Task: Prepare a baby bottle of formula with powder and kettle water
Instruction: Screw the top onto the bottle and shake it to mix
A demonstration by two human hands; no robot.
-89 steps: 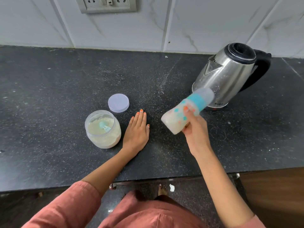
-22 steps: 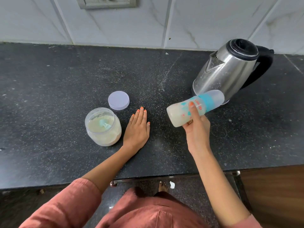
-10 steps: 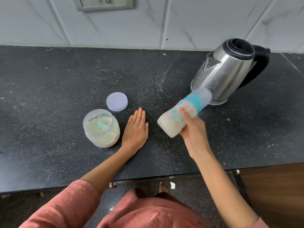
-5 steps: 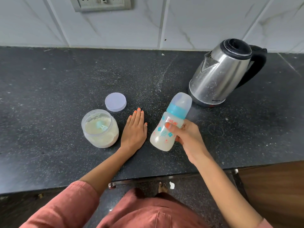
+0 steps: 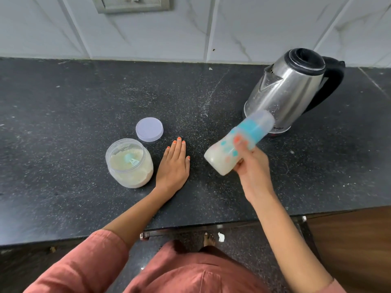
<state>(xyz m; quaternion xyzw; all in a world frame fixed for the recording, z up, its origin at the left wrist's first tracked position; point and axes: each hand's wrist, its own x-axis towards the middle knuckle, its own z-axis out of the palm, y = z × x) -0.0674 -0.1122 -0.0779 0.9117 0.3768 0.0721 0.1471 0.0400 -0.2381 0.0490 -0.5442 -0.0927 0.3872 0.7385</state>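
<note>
Bottle (image 5: 237, 144) right of centre, tilted, capped, milky, gripped round its body by right hand (image 5: 251, 168); blur suggests shaking. Left hand (image 5: 174, 163) flat on counter (image 5: 63, 123), fingers straight. Risks: loose cap leaks, bottle strikes kettle (image 5: 289, 89) close behind, slips from grip.

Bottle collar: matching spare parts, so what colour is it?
Turquoise; the head view shows the bottle collar best, though blurred.

Teal-collared bottle (image 5: 239, 144) (orange, teal spots)
</note>
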